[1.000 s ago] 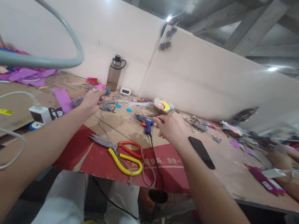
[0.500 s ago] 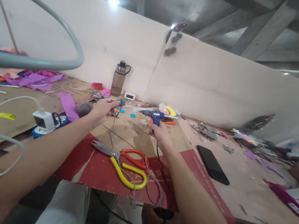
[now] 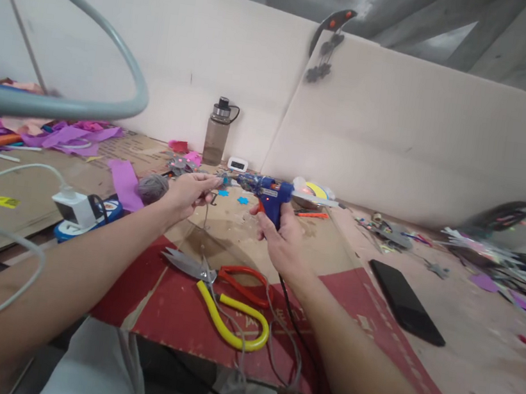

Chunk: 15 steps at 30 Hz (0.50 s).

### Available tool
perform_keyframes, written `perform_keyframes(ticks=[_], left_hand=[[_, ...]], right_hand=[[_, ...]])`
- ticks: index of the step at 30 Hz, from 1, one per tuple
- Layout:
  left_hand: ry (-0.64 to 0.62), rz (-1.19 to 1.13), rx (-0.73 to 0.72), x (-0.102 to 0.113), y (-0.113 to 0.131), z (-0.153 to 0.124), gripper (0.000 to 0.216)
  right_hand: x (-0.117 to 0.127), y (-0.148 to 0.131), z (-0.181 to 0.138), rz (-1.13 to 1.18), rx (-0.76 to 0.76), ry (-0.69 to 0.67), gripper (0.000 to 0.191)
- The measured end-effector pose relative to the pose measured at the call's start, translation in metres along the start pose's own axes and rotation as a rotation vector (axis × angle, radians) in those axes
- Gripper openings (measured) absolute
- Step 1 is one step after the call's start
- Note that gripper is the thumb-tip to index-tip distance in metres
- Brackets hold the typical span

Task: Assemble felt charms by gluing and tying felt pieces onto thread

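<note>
My right hand (image 3: pixel 277 238) is closed round the grip of a blue glue gun (image 3: pixel 267 191), lifted above the table with its nozzle pointing left. Its black cord (image 3: pixel 296 330) trails down over the table edge. My left hand (image 3: pixel 189 192) pinches a small grey craft piece (image 3: pixel 217 179) with thin grey wire hanging from it, held right at the gun's nozzle. Under both hands, scissors with red and yellow handles (image 3: pixel 226 289) lie on red cardboard (image 3: pixel 167 294).
A water bottle (image 3: pixel 217 130) and small white clock (image 3: pixel 237 164) stand by the white back panel. A black phone (image 3: pixel 407 301) lies to the right. A white charger (image 3: pixel 71 204), tape roll, purple paper scraps (image 3: pixel 70 136) and a grey wool ball (image 3: pixel 152 187) lie left. Craft clutter fills the far right.
My right hand picked the glue gun up off the table and brought it toward me. My left hand lifted the grey piece to meet the nozzle.
</note>
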State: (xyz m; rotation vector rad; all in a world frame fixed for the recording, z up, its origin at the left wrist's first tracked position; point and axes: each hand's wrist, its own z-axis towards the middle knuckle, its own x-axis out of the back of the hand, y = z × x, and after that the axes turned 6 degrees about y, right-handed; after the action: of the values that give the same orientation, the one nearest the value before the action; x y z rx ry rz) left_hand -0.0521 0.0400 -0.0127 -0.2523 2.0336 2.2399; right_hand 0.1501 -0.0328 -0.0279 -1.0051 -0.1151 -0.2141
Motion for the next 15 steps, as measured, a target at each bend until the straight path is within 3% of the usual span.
perform_keyframes(ticks=[8,15], left_hand=[[-0.003,0.012,0.023,-0.0078,0.0060,-0.0085,0.022],[-0.026,0.029,0.020,-0.0080,0.0016,-0.0074,0.019]], right_hand=[[0.0034,-0.0030,0.0012,-0.281,0.082,-0.003,0.023],[0.0019,-0.0039,0.0011,-0.355,0.078,-0.003,0.030]])
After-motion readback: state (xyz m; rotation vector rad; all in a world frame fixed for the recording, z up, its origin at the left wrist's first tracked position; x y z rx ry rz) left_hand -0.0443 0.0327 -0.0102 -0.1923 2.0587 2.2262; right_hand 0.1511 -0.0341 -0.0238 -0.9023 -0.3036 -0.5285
